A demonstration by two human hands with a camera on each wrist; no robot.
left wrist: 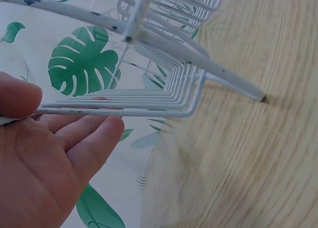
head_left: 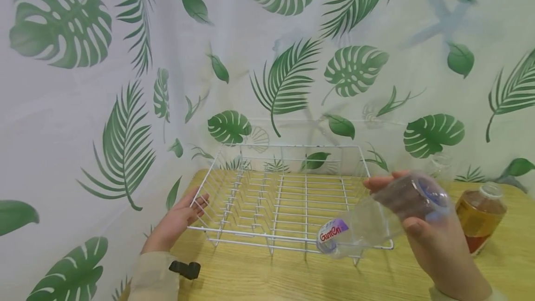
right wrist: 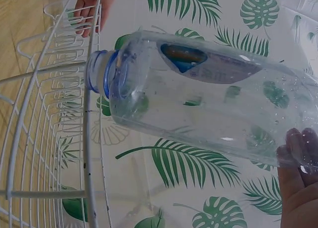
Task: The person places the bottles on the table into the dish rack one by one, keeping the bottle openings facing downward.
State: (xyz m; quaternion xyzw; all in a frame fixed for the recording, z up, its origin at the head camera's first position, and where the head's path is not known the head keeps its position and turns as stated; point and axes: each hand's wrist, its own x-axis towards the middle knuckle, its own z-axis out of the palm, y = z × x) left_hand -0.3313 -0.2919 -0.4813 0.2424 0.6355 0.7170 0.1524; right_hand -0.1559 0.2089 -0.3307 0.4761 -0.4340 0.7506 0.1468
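A white wire dish rack (head_left: 292, 235) stands on the wooden table. At its left end is my left hand (head_left: 188, 212), holding the side rim; in the left wrist view the thumb lies over the wire and the fingers (left wrist: 97, 143) reach to its other side. My right hand (head_left: 434, 240) grips a clear plastic bottle (head_left: 368, 226) by its base end, thumb on the near side. The bottle lies tilted above the rack's front right corner. In the right wrist view its uncapped neck (right wrist: 102, 74), ringed in blue, overlaps the rack's rim.
To the right of the right hand, a bottle (head_left: 480, 215) with a yellow and red label stands on the table (head_left: 259, 273). A transparent bottle top (head_left: 440, 161) shows behind the right hand. A leaf-patterned curtain (head_left: 234, 92) hangs behind and to the left.
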